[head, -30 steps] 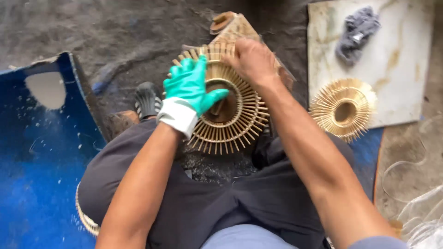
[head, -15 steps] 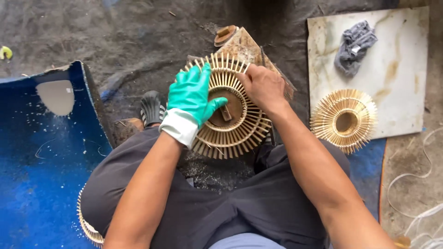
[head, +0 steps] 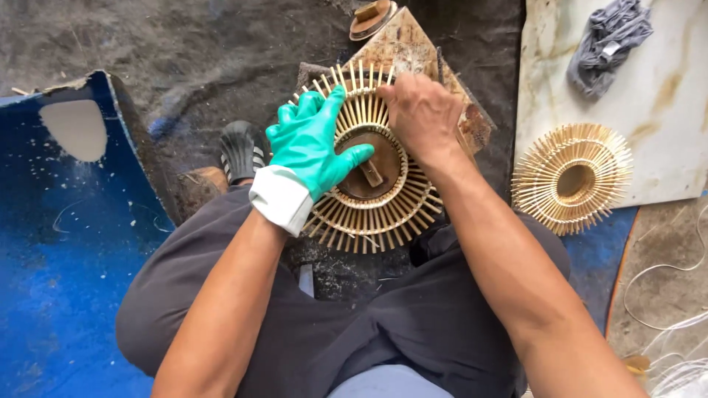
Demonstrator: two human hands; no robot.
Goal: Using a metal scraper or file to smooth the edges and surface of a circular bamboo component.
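A round disc of radiating bamboo sticks lies on a worn wooden block between my knees. My left hand, in a green glove with a white cuff, presses flat on the disc's left side, thumb on the inner ring. My bare right hand rests on the disc's upper right edge, fingers curled over the sticks. A small wooden peg stands in the disc's brown centre.
A second finished stick disc lies on a pale stone slab at the right, with a grey rag above it. A blue sheet covers the left. White cord lies at lower right. A black sandal is near my left knee.
My right hand has slid from the disc's top to its upper right edge. The gloved hand keeps pressing the left side. The view has shifted slightly.
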